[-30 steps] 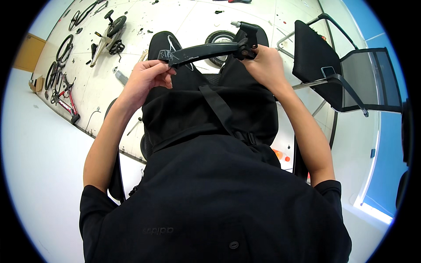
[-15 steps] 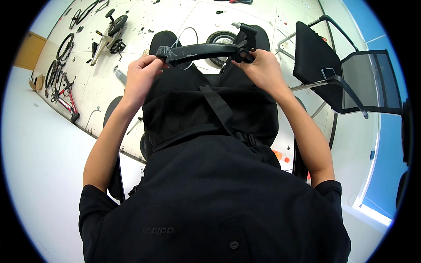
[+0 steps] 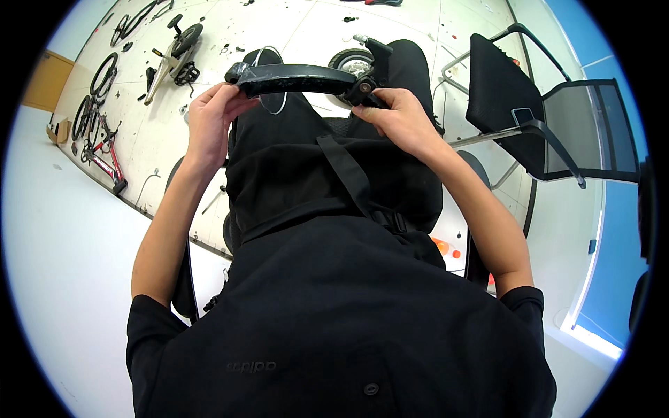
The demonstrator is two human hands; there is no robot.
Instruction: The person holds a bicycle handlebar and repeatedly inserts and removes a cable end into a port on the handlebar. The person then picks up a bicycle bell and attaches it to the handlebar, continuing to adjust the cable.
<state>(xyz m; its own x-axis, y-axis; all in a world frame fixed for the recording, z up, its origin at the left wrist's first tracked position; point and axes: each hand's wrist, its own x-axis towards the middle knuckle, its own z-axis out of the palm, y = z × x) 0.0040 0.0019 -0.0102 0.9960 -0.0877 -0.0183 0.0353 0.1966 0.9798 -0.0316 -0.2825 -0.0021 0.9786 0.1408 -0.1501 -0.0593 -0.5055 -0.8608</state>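
Observation:
Held across my lap between both hands is a black curved bar-like part (image 3: pixel 296 75), scuffed on its left end, with a pivoting bracket (image 3: pixel 364 86) at its right end. A thin pale cable loops out near its left end. My left hand (image 3: pixel 211 122) pinches the left end between thumb and fingers. At the bracket end, my right hand (image 3: pixel 403 120) has its thumb and fingers closed on the lower part of the bracket; some fingertips are hidden. Behind the part, a small black-tyred wheel (image 3: pixel 337 60) lies on the floor between my feet.
To the right stands a black mesh chair (image 3: pixel 503 90) with a phone-like object on its seat. A red bike frame (image 3: pixel 111 155), a small pale bike (image 3: pixel 164 73), loose wheels and scattered small parts lie on the floor at left. A cardboard box (image 3: pixel 63 130) sits by the wall.
Both hands have shifted left together with the black curved part, now slightly tilted the other way. My right knee has moved outward, showing more of my leg.

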